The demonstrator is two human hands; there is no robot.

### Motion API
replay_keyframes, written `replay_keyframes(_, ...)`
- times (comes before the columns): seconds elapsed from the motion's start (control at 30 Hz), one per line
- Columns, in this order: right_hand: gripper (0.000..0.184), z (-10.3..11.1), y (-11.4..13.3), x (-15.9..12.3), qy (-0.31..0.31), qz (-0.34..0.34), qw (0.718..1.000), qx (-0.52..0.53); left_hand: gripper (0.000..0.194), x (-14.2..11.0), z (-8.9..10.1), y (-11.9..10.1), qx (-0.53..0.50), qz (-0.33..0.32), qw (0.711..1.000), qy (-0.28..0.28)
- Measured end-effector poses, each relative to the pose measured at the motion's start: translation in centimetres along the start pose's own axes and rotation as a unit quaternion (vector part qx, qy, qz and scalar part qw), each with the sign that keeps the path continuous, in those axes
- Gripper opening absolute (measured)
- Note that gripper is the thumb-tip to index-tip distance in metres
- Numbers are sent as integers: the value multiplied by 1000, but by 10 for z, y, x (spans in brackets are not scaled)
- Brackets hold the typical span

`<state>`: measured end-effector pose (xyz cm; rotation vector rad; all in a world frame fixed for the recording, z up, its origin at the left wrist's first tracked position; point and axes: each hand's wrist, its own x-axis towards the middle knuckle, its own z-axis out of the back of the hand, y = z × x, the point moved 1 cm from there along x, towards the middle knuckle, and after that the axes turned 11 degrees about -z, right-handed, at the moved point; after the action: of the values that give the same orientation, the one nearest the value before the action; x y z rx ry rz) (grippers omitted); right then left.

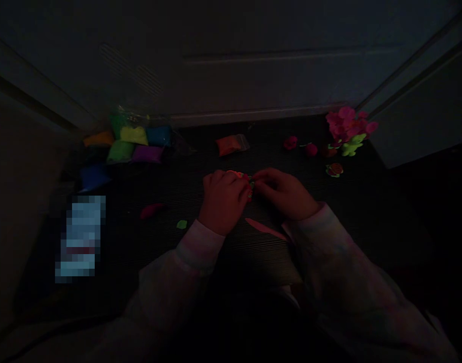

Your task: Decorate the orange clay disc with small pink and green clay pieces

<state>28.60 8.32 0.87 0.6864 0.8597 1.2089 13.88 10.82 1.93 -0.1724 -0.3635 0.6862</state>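
A small red and green piece that looks like modelling clay (pixel 250 187) is between my hands at the middle of the dark table. My left hand (pixel 223 201) is closed around its left side and covers much of it. From the right, my right hand (pixel 285 195) pinches at its edge with thumb and fingertips. Just below lies a long, flat, pink pointed strip (pixel 266 230). A light green leaf-shaped piece (pixel 182 224) and a dark pink lump (pixel 151 210) rest to the left. Dim light hides the finer detail.
Bags of coloured clay, one yellow (pixel 133 135), one blue (pixel 95 176), fill the back left. An orange bag (pixel 231 145) lies behind my hands. Back right are pink flowers (pixel 347 123), a yellow-green bear figure (pixel 353 145) and small shapes. A pixelated bright screen (pixel 81 237) sits left.
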Motion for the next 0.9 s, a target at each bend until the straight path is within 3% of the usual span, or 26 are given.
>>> replay_keyframes(0.17,23,-2,-4,1,37,-7,998,42,17,1,-1,0,-6,7,1000,-6)
replay_keyframes(0.53,12,-3,-6,3,19,10,1000,-4,15,-1,-2,3,-25,14,999,-17)
replay_keyframes(0.9,11,-3,-7,3,29,-21,995,95,13,0,0,6,-72,38,996,-26)
